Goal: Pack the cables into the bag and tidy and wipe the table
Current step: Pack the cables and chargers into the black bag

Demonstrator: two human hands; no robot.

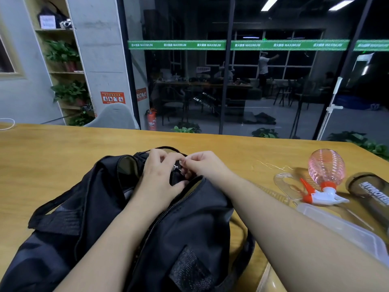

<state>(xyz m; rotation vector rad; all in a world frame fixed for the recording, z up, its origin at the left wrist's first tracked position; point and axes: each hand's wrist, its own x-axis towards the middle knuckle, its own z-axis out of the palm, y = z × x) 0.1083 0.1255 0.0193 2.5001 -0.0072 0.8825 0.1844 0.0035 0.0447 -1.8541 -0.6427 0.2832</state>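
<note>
A black bag point(189, 224) lies on the wooden table point(63, 148) in front of me, its zipper running up the middle and its top partly gaping to show an olive lining. My left hand point(160, 175) grips the bag's fabric at the top end of the zipper. My right hand point(202, 165) pinches the small metal zipper pull point(175, 167) beside it. The two hands touch each other over the bag's top. No cables show on the table near the bag; the bag's inside is hidden.
To the right lie a pink spray bottle point(326, 171) on its side, a dark shaker bottle point(372, 194), a clear plastic box point(345, 228) and a clear scoop-like piece point(284, 182). A white cable point(8, 123) loops at the table's far left edge.
</note>
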